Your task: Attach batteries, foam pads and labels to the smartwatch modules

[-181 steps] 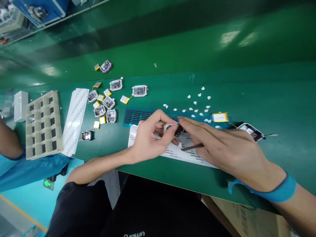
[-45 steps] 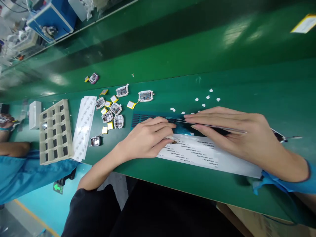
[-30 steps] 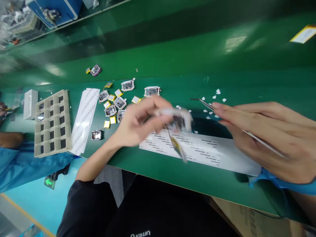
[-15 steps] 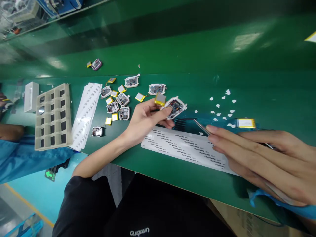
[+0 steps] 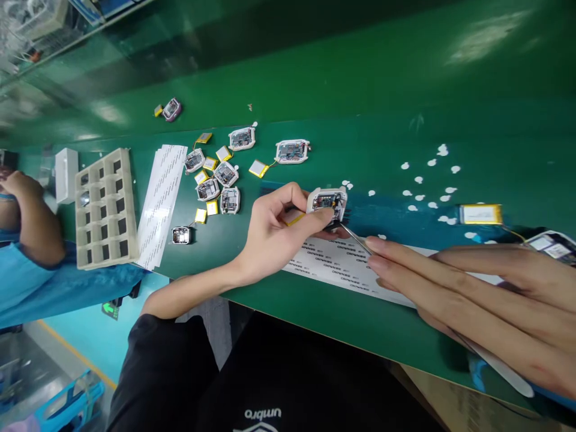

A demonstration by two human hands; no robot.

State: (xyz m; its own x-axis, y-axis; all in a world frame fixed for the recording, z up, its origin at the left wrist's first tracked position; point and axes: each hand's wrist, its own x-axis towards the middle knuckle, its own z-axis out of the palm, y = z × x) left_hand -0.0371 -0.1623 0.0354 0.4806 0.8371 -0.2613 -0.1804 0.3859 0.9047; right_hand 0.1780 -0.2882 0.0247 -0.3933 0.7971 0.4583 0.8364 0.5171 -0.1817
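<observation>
My left hand [image 5: 276,237] is closed on a white smartwatch case [image 5: 317,198], tilted with its circuit board showing and my thumb on the front edge. A yellow-edged battery [image 5: 294,217] is partly hidden among the same fingers. My right hand [image 5: 468,294] grips metal tweezers [image 5: 357,239], whose tip is at the lower right edge of the case; whether it touches cannot be made out. Beneath both hands lies a white printed strip [image 5: 333,267]. Right of the case, a battery [image 5: 480,214] is wired to another watch unit [image 5: 553,245].
Several open watch cases [image 5: 230,200] with batteries lie at the left. Beyond them are white printed sheets [image 5: 162,204], a beige compartment tray [image 5: 131,225] and a white box [image 5: 66,175]. Small white stickers [image 5: 419,180] are scattered at right. Another person's arm [image 5: 38,207] is at far left.
My left hand has tilted the watch case more upright, and its battery has gone down behind the fingers. The tweezers' tip has moved from the black strips to the case's edge.
</observation>
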